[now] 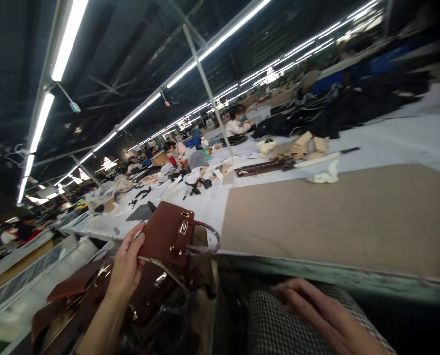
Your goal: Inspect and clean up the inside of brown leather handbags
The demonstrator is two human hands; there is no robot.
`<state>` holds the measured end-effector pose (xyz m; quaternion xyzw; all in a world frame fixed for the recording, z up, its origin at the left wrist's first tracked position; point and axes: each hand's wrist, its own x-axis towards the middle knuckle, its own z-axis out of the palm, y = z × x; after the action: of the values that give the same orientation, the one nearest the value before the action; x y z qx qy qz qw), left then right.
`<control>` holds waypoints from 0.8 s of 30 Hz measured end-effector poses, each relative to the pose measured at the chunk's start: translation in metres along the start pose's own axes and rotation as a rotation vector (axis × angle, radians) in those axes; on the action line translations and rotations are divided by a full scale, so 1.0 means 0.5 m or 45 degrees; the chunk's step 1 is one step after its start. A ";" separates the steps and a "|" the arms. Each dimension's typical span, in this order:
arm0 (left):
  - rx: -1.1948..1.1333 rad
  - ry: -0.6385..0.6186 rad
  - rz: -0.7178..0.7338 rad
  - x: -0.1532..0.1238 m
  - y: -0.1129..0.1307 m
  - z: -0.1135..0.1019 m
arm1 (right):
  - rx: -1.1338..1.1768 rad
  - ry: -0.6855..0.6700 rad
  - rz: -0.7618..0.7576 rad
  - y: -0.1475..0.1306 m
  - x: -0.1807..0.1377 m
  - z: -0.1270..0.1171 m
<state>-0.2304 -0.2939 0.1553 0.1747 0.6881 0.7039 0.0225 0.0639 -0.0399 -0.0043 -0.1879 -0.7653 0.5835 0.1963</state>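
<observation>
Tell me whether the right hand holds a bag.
No, the left hand holds the bag, while the right hand is apart from it, over checked cloth.

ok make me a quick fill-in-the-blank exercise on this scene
The bare left hand holds a brown, metal-clasped handbag whose curved ____ points toward the picture's right.
Below the bare right hand is checked cloth coloured ____ and white.
The flat tan sheet lies on a long table coloured ____.

handle; black; white

White table [390,140], tan board [338,222] on it. From board's middle: white wad [329,173] at 12, on board's edge; black fabric [353,111] also 12, further back; tan pieces [303,143] 11; brown strips [260,168] 10; black scraps [205,183], grey sheet [140,213] around 9.
</observation>
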 end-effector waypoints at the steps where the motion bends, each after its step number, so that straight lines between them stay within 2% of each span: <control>1: -0.064 -0.029 -0.011 -0.039 0.000 0.041 | 0.096 -0.024 0.014 -0.010 -0.002 -0.014; 4: -0.296 -0.115 -0.168 -0.146 -0.037 0.160 | 0.476 -0.032 -0.026 -0.019 -0.020 -0.048; 6: -0.430 -0.131 -0.295 -0.208 -0.087 0.229 | 0.678 -0.033 -0.086 -0.005 -0.049 -0.071; 8: -0.504 -0.152 -0.422 -0.264 -0.145 0.285 | 0.808 0.033 -0.065 0.016 -0.093 -0.101; 10: -0.507 -0.207 -0.542 -0.319 -0.203 0.327 | 0.801 0.132 -0.030 0.032 -0.144 -0.135; 12: -0.428 -0.305 -0.584 -0.371 -0.253 0.353 | 0.566 0.233 -0.043 0.042 -0.188 -0.162; 15: -0.157 -0.544 -0.455 -0.427 -0.301 0.369 | 0.233 0.361 -0.065 0.055 -0.223 -0.177; 18: 0.062 -0.721 -0.379 -0.438 -0.318 0.366 | 0.438 0.425 0.082 0.072 -0.220 -0.160; 20: 0.202 -0.776 -0.326 -0.429 -0.319 0.361 | 0.538 0.479 0.164 0.078 -0.207 -0.138; 21: 0.305 -0.784 -0.214 -0.427 -0.320 0.358 | 0.515 0.534 0.146 0.077 -0.199 -0.125; 24: 0.471 -0.799 0.295 -0.447 -0.327 0.356 | 0.471 0.641 0.006 0.065 -0.178 -0.082</control>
<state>-0.0054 -0.1754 -0.0538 0.4593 0.7389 0.4781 0.1204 0.1628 -0.0441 -0.0331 -0.2893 -0.5731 0.6483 0.4093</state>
